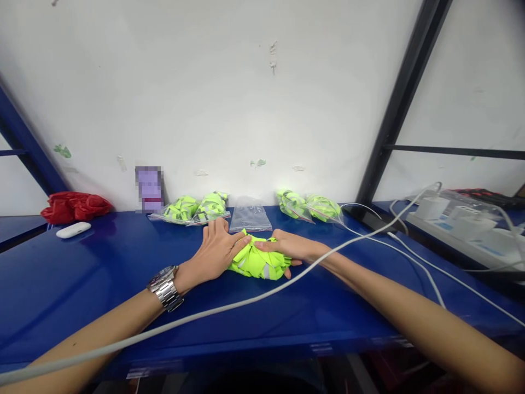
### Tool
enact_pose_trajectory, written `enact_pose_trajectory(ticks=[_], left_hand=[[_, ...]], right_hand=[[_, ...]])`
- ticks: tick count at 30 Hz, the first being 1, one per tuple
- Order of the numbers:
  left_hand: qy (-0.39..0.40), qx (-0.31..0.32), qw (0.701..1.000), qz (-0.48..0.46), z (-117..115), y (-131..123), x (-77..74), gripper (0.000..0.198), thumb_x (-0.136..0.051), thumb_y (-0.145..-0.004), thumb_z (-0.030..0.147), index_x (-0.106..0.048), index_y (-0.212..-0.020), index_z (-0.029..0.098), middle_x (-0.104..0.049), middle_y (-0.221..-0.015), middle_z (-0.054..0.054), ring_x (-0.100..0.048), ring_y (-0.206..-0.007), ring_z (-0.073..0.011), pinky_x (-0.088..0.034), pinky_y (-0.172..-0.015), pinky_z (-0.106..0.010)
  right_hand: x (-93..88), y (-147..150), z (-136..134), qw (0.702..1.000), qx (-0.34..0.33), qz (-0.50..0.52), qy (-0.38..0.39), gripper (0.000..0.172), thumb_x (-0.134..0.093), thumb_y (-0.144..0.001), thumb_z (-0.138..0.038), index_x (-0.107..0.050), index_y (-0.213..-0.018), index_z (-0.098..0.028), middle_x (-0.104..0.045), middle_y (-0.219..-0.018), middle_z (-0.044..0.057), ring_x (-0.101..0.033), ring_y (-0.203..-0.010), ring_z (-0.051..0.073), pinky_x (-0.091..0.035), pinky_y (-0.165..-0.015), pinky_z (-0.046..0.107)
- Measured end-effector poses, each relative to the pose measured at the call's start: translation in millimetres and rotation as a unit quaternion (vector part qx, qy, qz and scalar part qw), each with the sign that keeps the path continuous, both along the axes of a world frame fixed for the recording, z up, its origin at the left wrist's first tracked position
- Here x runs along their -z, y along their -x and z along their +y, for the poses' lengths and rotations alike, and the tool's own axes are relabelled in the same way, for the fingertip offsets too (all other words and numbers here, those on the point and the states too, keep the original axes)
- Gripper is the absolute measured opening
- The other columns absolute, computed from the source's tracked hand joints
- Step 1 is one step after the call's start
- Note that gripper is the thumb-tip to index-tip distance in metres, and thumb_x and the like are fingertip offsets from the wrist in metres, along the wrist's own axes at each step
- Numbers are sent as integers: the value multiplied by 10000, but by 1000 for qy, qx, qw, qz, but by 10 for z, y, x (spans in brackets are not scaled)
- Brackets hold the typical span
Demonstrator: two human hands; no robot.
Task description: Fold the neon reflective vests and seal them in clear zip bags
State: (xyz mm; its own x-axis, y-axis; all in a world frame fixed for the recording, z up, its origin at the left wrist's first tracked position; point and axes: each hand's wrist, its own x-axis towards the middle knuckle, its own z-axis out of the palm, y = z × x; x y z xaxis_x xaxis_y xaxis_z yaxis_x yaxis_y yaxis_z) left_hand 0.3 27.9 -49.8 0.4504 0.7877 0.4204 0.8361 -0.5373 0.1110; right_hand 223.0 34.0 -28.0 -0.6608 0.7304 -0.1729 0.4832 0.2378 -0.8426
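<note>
Neon cloth (262, 265), one, bunched; right hand (287, 246), grip holding the cloth's right end; left hand (217, 249), grip wide, thumb touching cloth; clear bag (251, 215) behind, on worktop (102, 273).

The right hand (289, 246) grips a bundled yellow cloth (262, 265) on the blue table (102, 268), thumb on top; the left hand (218, 249) lays its thumb there too. A clear bag (250, 215) lies just behind, between bagged yellow bundles (183, 208). A white cable (229, 306) crosses the foreground.
</note>
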Motion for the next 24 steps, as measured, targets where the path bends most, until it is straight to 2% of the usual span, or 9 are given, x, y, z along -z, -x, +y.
enact_pose_trajectory(ticks=[1, 3, 5, 7, 10, 13, 16, 20, 24], left_hand=[[-2, -10, 1000, -5, 22, 7, 23, 486, -255, -951, 545, -618, -993, 225, -509, -982, -90, -462, -1029, -284, -378, -883, -481], [36, 1, 999, -40, 54, 30, 56, 459, -257, -955, 539, -532, -1190, 257, -488, -1149, -99, -465, -1112, -275, -398, -918, -474], [91, 60, 992, -61, 76, 57, 74, 455, -232, -975, 496, -399, -1342, 287, -461, -1310, -82, -468, -1188, -241, -402, -972, -426], [118, 117, 984, -61, 93, 77, 80, 459, -196, -991, 447, -380, -1375, 275, -485, -1358, -57, -475, -1218, -217, -383, -1021, -388], [97, 145, 983, -59, 114, 86, 79, 462, -204, -994, 413, -491, -1300, 218, -579, -1272, -74, -517, -1171, -229, -384, -1025, -394], [63, 145, 987, -32, 115, 86, 74, 426, -235, -991, 363, -500, -1283, 200, -592, -1244, -95, -532, -1140, -244, -407, -989, -413], [25, 149, 988, 11, 97, 81, 71, 389, -288, -974, 315, -484, -1277, 171, -586, -1228, -129, -546, -1099, -258, -426, -947, -418], [15, 108, 993, 37, 65, 16, 68, 332, -331, -955, 326, -510, -1182, 163, -619, -1100, -143, -591, -963, -262, -454, -826, -379], [52, -19, 998, -25, 36, -112, 64, 355, -219, -988, 367, -536, -992, 207, -636, -819, -69, -617, -761, -241, -388, -647, -304]], right_hand=[[4, 13, 6, 1000, 22, -18, -2, 639, -444, -785, -742, -507, -492, -178, -466, -351, 10, -412, -294, 113, -228, -320, 233], [11, 44, 0, 992, 84, -76, -55, 638, -436, -778, -754, -505, -511, -179, -504, -404, 35, -517, -391, 169, -321, -391, 252], [20, 67, -29, 967, 144, -147, -149, 620, -408, -793, -749, -568, -631, -173, -622, -606, 82, -614, -599, 241, -408, -526, 292], [38, 73, -72, 936, 176, -183, -242, 577, -379, -832, -716, -605, -847, -186, -660, -839, 100, -624, -796, 282, -431, -653, 336], [76, 64, -130, 919, 151, -135, -339, 444, -344, -925, -586, -515, -1109, -221, -624, -991, 84, -600, -854, 239, -421, -715, 336], [99, 70, -180, 900, 98, -92, -415, 350, -280, -992, -448, -533, -1027, -210, -597, -918, 57, -576, -788, 184, -399, -701, 296], [91, 102, -257, 886, 92, -119, -439, 440, -274, -973, -524, -560, -953, -190, -579, -886, 70, -568, -783, 198, -383, -677, 302], [105, 150, -342, 873, 92, -163, -450, 631, -400, -832, -719, -505, -1097, -156, -589, -970, 129, -566, -882, 283, -380, -683, 344], [187, 178, -280, 877, 103, -195, -427, 628, -409, -848, -684, -483, -1156, -142, -624, -986, 141, -594, -873, 297, -355, -661, 332]])
